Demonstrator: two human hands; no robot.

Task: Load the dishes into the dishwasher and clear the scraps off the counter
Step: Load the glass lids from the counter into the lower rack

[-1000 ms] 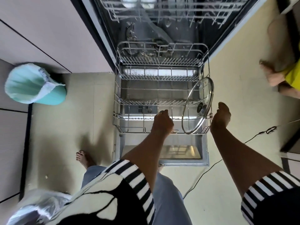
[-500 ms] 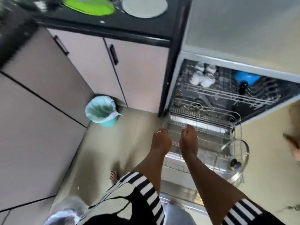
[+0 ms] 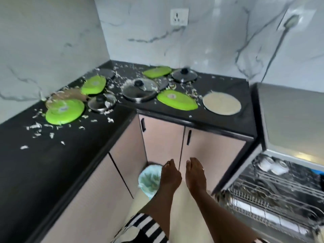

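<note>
My left hand (image 3: 170,178) and my right hand (image 3: 195,175) hang side by side in front of the cabinet doors, both empty with fingers loosely extended. On the black L-shaped counter (image 3: 52,155) lie several green plates (image 3: 177,99), several glass lids with black knobs (image 3: 139,89), a beige round plate (image 3: 221,103) and scattered white scraps (image 3: 36,128). The open dishwasher (image 3: 273,195) is at the lower right, its wire racks pulled out and white cups in the upper rack.
A small bin (image 3: 149,178) with a pale green liner stands on the floor in the cabinet corner, just left of my left hand. Marble wall with a socket (image 3: 179,16) lies behind the counter. The dishwasher's top (image 3: 289,118) abuts the counter's right end.
My view has swung up from the dishwasher's lower rack to the counter. Both hands have left the rack and now hang free in front of the cabinets.
</note>
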